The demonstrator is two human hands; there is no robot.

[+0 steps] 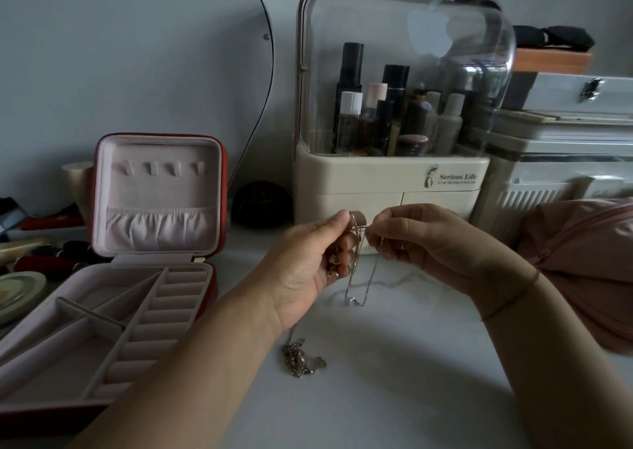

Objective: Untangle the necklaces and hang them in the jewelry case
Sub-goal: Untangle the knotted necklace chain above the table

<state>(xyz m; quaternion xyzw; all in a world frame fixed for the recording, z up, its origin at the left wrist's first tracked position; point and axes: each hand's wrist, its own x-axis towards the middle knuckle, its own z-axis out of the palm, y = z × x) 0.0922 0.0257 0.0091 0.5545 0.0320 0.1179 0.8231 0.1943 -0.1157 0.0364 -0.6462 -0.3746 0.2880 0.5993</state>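
Observation:
My left hand (pixel 308 260) and my right hand (pixel 421 239) meet above the middle of the white table, both pinching a tangle of thin necklaces (pixel 356 263). Gold pieces bunch in my left palm, and fine silver chains hang down from the pinch to the table. A second knotted silver chain (pixel 299 359) lies loose on the table below my left wrist. The red jewelry case (pixel 219 188) stands open at the left, its pink lid upright with a row of small hooks (pixel 161 167) and an elastic pocket; nothing hangs on the hooks.
A cream cosmetics organiser (pixel 390 178) with a clear dome and several bottles stands right behind my hands. White storage boxes (pixel 565 161) and a pink pouch (pixel 582 253) fill the right side. Small items clutter the far left, near a round mirror (pixel 171 54).

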